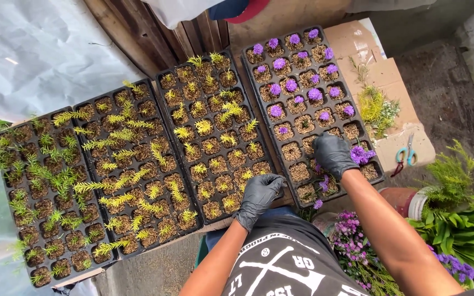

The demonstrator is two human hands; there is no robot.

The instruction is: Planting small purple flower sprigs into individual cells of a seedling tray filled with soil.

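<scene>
The black plastic seedling tray with purple flower cuttings lies under the right hand, whose black-gloved fingers are bunched together and pressed down into a soil cell in the tray's near rows; whether they pinch a stem I cannot tell. Just beside that grip, loose purple blooms rest on the tray. The left hand, also gloved, curls closed over the near corner of the neighbouring black tray of yellow-green cuttings. Pressing too hard could snap a soft stem, and the wrist could brush planted neighbours loose. Blue-handled scissors lie on cardboard beyond.
</scene>
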